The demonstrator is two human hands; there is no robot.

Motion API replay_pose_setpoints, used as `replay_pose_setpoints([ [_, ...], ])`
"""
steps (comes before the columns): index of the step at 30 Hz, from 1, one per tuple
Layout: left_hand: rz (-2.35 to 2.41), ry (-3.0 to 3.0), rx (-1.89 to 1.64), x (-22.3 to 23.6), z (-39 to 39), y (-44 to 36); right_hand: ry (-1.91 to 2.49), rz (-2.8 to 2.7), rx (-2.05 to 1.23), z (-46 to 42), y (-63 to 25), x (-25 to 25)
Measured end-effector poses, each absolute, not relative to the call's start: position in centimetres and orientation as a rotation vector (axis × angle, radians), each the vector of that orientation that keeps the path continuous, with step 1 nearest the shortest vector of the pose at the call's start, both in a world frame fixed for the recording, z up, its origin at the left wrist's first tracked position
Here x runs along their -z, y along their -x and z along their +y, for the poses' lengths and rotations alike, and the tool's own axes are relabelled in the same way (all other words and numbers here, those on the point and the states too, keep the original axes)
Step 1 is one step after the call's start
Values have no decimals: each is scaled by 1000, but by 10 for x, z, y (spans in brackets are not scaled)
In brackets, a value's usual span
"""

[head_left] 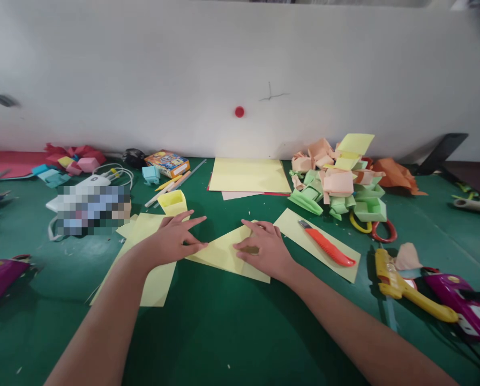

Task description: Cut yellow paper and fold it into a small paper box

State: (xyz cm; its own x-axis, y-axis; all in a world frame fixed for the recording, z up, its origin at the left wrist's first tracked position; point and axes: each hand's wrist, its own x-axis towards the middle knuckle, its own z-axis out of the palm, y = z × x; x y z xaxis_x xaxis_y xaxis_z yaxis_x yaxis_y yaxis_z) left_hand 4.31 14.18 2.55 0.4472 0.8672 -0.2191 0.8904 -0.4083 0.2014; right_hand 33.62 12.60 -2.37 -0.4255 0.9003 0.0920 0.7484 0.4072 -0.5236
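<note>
A piece of pale yellow paper [219, 256] lies aslant on the green table in front of me, between my two hands. At its left end, the thumb and index finger of my left hand [175, 238] come together on the paper, while the other fingers spread away. My right hand [266, 249] covers the right part, its thumb and index finger bent onto the paper. Under my left forearm lies a larger yellow sheet [157, 284]. Right of my right hand, an orange box cutter [329, 246] rests on another yellow strip [290, 225].
A small yellow paper box [173, 202] stands behind my left hand. Farther back is a stack of yellow sheets [248, 174]. Folded green and peach paper boxes [338, 182] are piled at right, near scissors [384, 231] and a yellow glue gun [409, 292]. A white power strip [85, 187] lies left.
</note>
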Motion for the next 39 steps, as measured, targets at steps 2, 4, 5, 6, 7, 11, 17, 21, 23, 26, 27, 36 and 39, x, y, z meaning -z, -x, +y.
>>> replay_pose_setpoints([
  [2,1521,-2404,145,-28,141,-41,1422,-2311,-581,126,-337,24],
  [4,1540,-2391,169,-30,139,-38,1424,-2315,-584,126,-337,23],
  [5,1551,-2388,176,-31,138,-37,1423,-2316,-583,126,-338,23],
  [6,1561,-2389,180,-30,137,-36,1420,-2317,-581,126,-338,22],
  [7,1570,-2395,178,-29,135,-35,1413,-2318,-577,126,-338,22],
  [11,1608,-2453,110,-21,123,-30,1386,-2319,-578,127,-338,23],
  [17,1652,-2582,-188,4,92,-21,1350,-2312,-584,129,-340,29],
  [21,1652,-2642,-355,16,80,-17,1322,-2323,-563,130,-341,34],
  [23,1622,-2671,-425,18,79,-15,1302,-2329,-550,130,-341,36],
  [26,1574,-2674,-497,19,80,-16,1279,-2341,-531,130,-343,36],
  [27,1563,-2663,-509,19,80,-16,1273,-2345,-527,130,-343,36],
  [36,1455,-2608,-523,12,78,-20,1175,-2501,-113,108,-339,27],
  [39,1439,-2578,-564,12,78,-21,1080,-2594,-16,102,-339,30],
])
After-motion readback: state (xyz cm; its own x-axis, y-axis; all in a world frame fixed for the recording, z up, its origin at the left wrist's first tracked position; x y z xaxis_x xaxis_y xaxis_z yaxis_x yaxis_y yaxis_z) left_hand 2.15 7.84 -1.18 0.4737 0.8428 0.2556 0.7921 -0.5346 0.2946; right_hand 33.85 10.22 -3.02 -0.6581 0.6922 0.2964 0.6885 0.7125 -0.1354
